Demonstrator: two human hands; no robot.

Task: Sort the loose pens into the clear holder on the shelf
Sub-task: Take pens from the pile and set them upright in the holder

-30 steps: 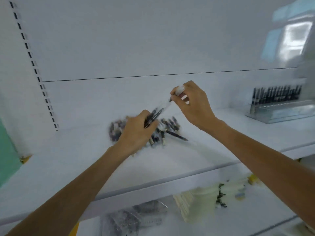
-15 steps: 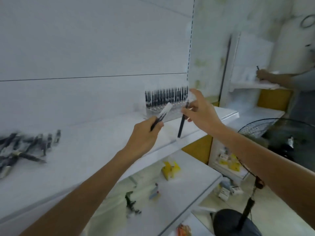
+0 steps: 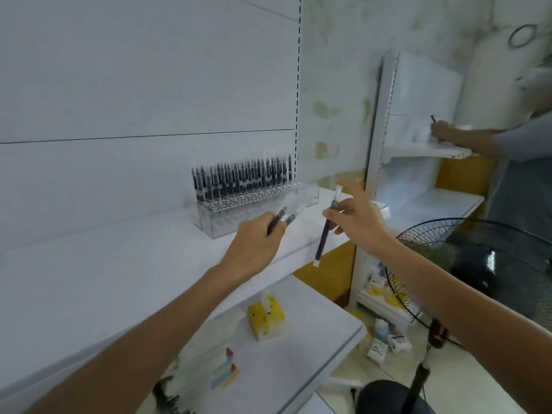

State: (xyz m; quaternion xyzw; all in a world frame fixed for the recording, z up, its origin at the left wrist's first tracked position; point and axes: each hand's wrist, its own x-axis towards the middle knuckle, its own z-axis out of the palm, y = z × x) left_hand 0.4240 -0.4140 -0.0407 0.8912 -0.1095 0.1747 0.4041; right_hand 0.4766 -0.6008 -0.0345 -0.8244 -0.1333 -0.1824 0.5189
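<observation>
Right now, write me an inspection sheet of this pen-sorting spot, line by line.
Surface: white shelf, carrying the clear holder near its right end.
Job's things: row of dark pens standing upright along the holder's back; the front holes look unfilled.
Clutter: yellow box on the lower shelf.
Hands: left hand grips two dark pens pointing toward the holder; right hand pinches one pen, nearly upright.
Cables: nothing seen.
Surroundings: black fan at right; another person's hand at a farther shelf.
</observation>
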